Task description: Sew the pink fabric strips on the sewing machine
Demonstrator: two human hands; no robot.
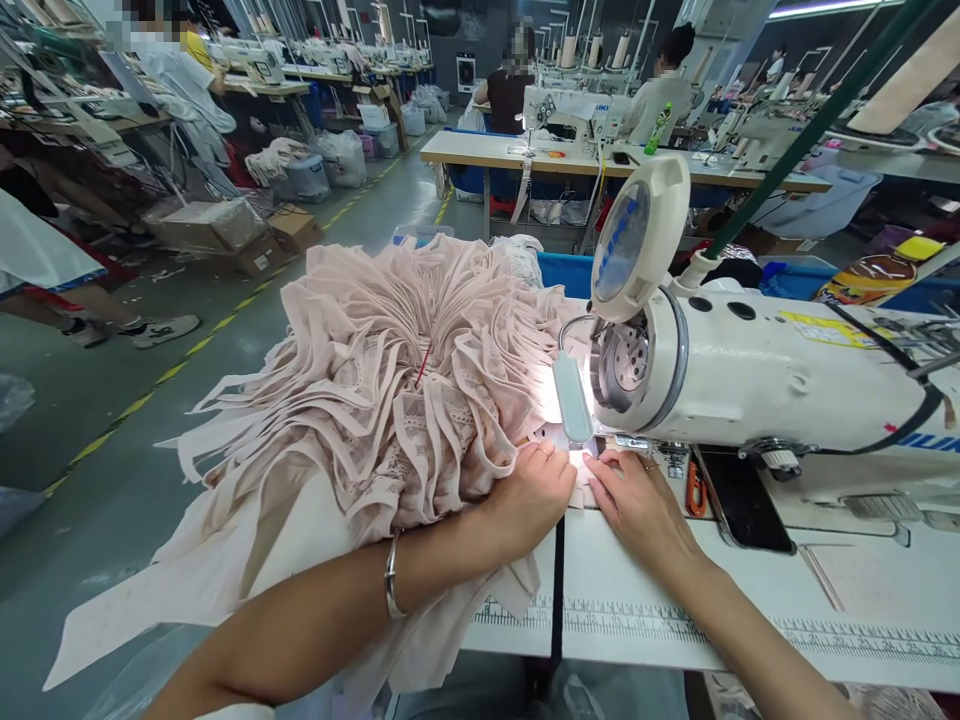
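Observation:
A large heap of pale pink lace and strap fabric pieces lies on the left side of the white sewing table. My left hand presses flat on the pink fabric just in front of the needle area. My right hand rests flat beside it, fingertips on the small piece under the lit presser foot. Above both hands sits the white sewing machine, its lamp shining down. A silver bangle circles my left wrist.
Orange-handled snips and a black phone lie under the machine arm, right of my hands. A printed ruler runs along the table's front. A blue bin stands behind. Other people work at distant machines; boxes line the aisle at left.

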